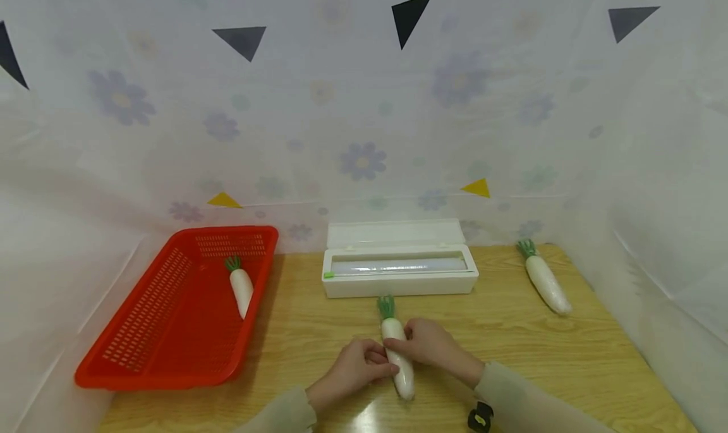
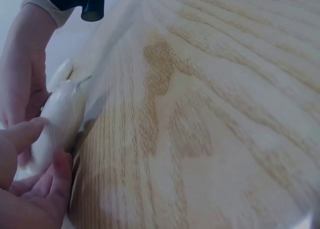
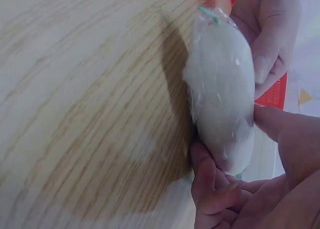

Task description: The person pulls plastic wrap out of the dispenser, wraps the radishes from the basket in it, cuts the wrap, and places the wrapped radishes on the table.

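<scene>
A white radish (image 1: 404, 380) with green leaf stubs is held by both hands just above the front middle of the table. Clear plastic film wraps its body, wrinkled along one side in the right wrist view (image 3: 222, 84). My left hand (image 1: 354, 368) pinches it from the left, thumb on its upper side and fingers curled beneath. From the right, my right hand (image 1: 433, 346) grips it nearer the leaves, thumb across the top and fingers partly hidden behind it. The leaf end points toward a white cling film box (image 1: 398, 286), whose lid stands raised over a roll of film.
At left on the wooden table (image 1: 307, 332) stands a red plastic basket (image 1: 165, 382) with one radish (image 1: 241, 291) inside. Another radish (image 1: 547, 284), shiny with film, lies at the far right. A white patterned curtain (image 1: 364, 104) encloses the back and sides.
</scene>
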`<action>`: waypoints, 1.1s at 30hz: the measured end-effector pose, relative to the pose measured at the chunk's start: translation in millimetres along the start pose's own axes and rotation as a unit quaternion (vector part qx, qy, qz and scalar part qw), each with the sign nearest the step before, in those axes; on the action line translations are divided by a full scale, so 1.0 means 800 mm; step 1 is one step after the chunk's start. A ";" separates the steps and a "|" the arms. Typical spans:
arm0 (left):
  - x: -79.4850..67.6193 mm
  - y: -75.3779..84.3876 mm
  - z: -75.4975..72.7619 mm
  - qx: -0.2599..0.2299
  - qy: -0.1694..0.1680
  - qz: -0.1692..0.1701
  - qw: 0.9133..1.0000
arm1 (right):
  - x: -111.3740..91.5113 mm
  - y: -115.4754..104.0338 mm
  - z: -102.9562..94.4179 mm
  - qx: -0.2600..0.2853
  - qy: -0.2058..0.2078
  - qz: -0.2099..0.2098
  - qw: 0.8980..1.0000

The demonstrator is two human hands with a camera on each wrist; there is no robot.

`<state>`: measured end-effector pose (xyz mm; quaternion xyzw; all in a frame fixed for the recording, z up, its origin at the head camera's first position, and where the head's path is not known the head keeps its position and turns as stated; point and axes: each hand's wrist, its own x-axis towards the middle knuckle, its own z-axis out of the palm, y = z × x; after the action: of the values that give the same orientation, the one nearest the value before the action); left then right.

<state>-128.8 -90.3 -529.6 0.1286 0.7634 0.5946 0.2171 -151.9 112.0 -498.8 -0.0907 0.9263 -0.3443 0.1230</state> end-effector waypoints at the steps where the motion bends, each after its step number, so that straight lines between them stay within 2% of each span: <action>1: 0.000 -0.001 0.000 -0.002 -0.010 0.004 1.000 | -0.001 0.001 -0.001 0.000 -0.002 0.002 1.000; 6: -0.003 -0.004 -0.003 -0.002 -0.046 0.023 0.999 | -0.011 0.009 -0.014 -0.010 -0.003 0.014 1.000; 9: -0.004 -0.005 -0.008 0.036 -0.029 0.045 0.998 | -0.019 0.017 -0.025 -0.024 -0.006 0.019 1.000; 12: -0.006 -0.006 -0.016 0.100 -0.007 0.074 0.992 | -0.028 0.030 -0.036 -0.038 -0.009 0.020 0.999; 14: -0.007 -0.005 -0.022 0.145 0.003 0.095 0.985 | -0.035 0.040 -0.045 -0.045 -0.011 0.024 0.999; 18: -0.012 -0.005 -0.036 0.222 0.018 0.117 0.968 | -0.048 0.063 -0.066 -0.055 -0.021 0.041 0.997; 23: -0.018 -0.003 -0.050 0.298 0.059 0.134 0.943 | -0.059 0.089 -0.100 -0.056 -0.028 0.055 0.996; 29: -0.021 0.004 -0.066 0.352 0.101 0.154 0.918 | -0.068 0.124 -0.145 -0.068 -0.024 0.076 0.994; 33: -0.021 0.003 -0.074 0.368 0.116 0.154 0.909 | -0.068 0.145 -0.171 -0.060 -0.016 0.100 0.993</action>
<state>-143.2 -147.9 -512.5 0.2453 0.9187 0.3082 -0.0304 -149.6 296.6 -466.2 -0.0107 0.9475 -0.2729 0.1664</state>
